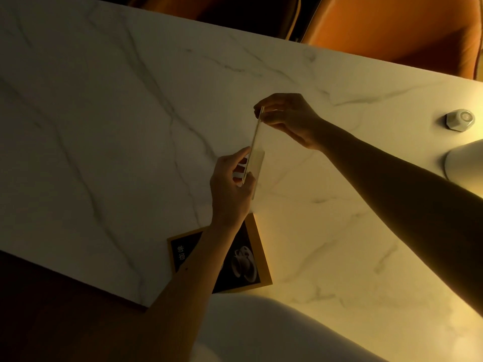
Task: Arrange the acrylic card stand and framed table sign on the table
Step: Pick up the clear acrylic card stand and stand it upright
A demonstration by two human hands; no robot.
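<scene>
The clear acrylic card stand (pixel 255 150) stands upright near the middle of the white marble table (pixel 104 113), seen almost edge-on. My left hand (pixel 231 189) pinches its near end and my right hand (pixel 287 118) pinches its far top corner. The framed table sign (pixel 249 259), a wooden frame around a dark coffee picture, lies flat near the table's front edge. My left forearm crosses over it and hides its middle.
A small white faceted object (pixel 460 120) sits at the table's right side, beside a rounded white lamp base (pixel 465 159). Orange chairs (pixel 392 32) stand behind the far edge. The near table edge runs diagonally at lower left.
</scene>
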